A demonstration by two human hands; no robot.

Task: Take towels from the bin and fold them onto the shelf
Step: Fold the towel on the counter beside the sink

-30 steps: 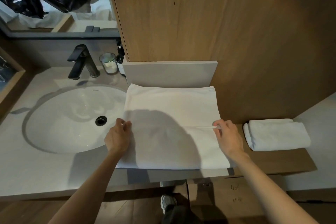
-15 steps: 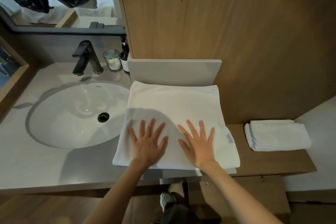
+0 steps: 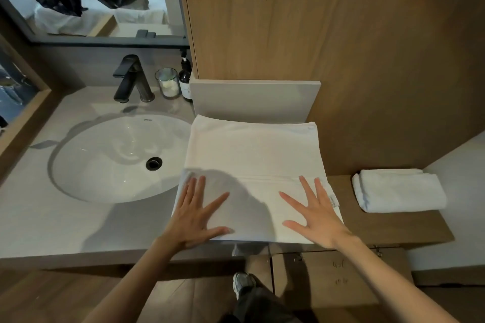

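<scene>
Both sets of fingers are spread wide and flat, holding nothing: the left hand (image 3: 195, 214) presses the towel's (image 3: 252, 155) near left corner, the right hand (image 3: 316, 214) its near right part, beside a small sewn label (image 3: 333, 200). The towel is white, soft and matte, folded to a broad rectangle with a seam line running across it just beyond the fingertips. It lies on the pale grey stone surface (image 3: 52, 223), its left edge lapping the rim of the glossy oval sink (image 3: 112, 157), its far edge against a low grey panel (image 3: 254, 99). Half a second ago the hands lay close together at the towel's middle; now they are well apart, near its sides, and the cloth looks smoother. To the right, on a brown wooden shelf (image 3: 409, 225), rests a second towel, a thick folded bundle (image 3: 399, 190). Behind the sink stand a matte black tap (image 3: 131, 78), a clear glass (image 3: 168, 82) and a dark bottle (image 3: 185, 78)
</scene>
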